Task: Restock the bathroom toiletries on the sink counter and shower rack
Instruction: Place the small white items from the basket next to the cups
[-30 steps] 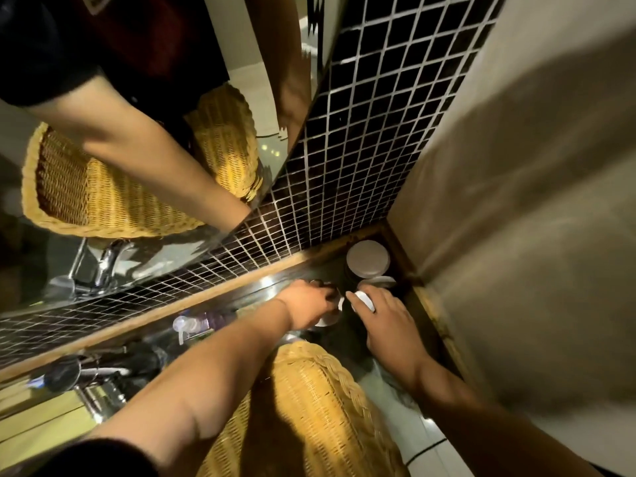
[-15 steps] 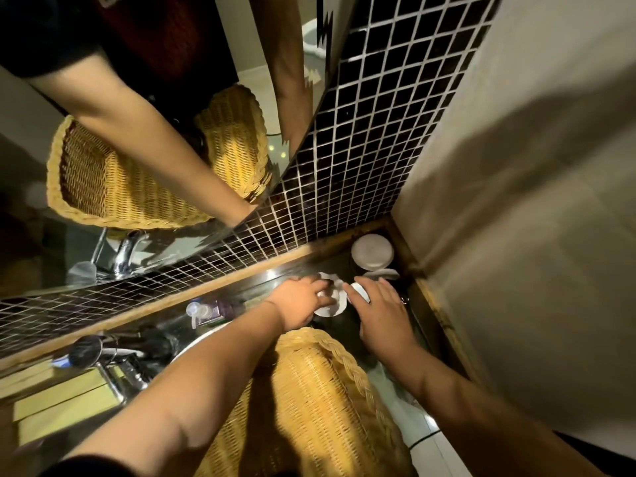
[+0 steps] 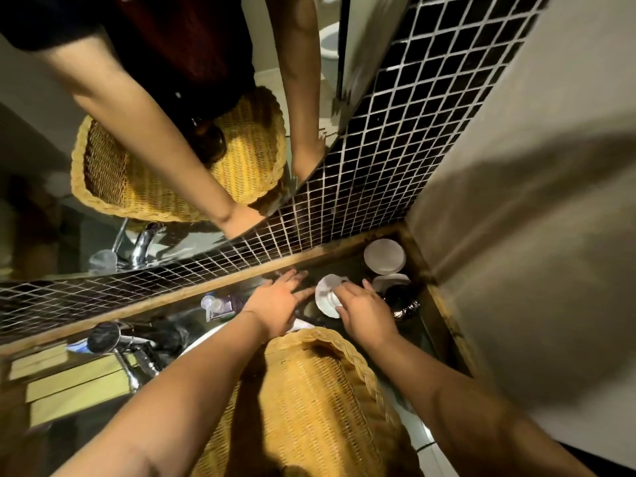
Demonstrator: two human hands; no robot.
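On the dark sink counter [image 3: 426, 325], in the corner by the wall, stand two jars with white round lids: a far jar [image 3: 384, 256] and a second jar [image 3: 390, 281] just in front of it. A third white-lidded container [image 3: 327, 297] stands nearer me. My right hand [image 3: 366, 313] rests its fingers on that lid. My left hand [image 3: 278, 302] hovers just left of it, fingers spread and holding nothing. A wicker basket [image 3: 320, 401] hangs under my forearms.
A clear pump bottle [image 3: 216, 306] stands left of my left hand. A chrome tap [image 3: 137, 359] and the white basin rim [image 3: 206, 342] lie at the lower left. A mirror above the black mosaic tile [image 3: 395, 149] reflects the basket and arms. A beige wall closes the right.
My left hand has let go of the white-lidded container and opened its fingers, drawing slightly left. My right hand has stayed on the lid. The view has shifted a little.
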